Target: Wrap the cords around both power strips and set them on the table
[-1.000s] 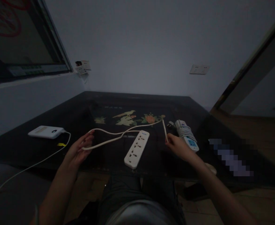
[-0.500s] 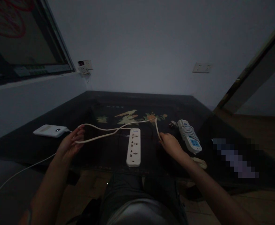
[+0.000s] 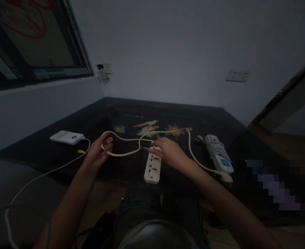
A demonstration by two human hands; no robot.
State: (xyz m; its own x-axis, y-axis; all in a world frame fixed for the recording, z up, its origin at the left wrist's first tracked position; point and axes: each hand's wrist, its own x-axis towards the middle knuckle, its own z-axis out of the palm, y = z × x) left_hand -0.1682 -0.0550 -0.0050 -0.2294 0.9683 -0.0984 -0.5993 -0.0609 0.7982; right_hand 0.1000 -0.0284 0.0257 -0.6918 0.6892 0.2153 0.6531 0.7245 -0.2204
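The left hand (image 3: 100, 149) kept a loop of the white cord (image 3: 122, 155) in curled fingers, at 9 o'clock from the white power strip (image 3: 152, 175). The right hand (image 3: 166, 151) had its fingers closed over the strip's 12 o'clock end; how firmly, I could not tell. The strip lay near the 6 o'clock edge of the table (image 3: 90, 121), so a hasty pull could have dropped it. The cord crossed itself, and this could have caused a knot. At 3 o'clock, the plug (image 3: 226, 177) could have caught against the wrapped strip (image 3: 217, 150).

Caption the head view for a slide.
Left hand holding a looped cable, right hand on the attached power strip.
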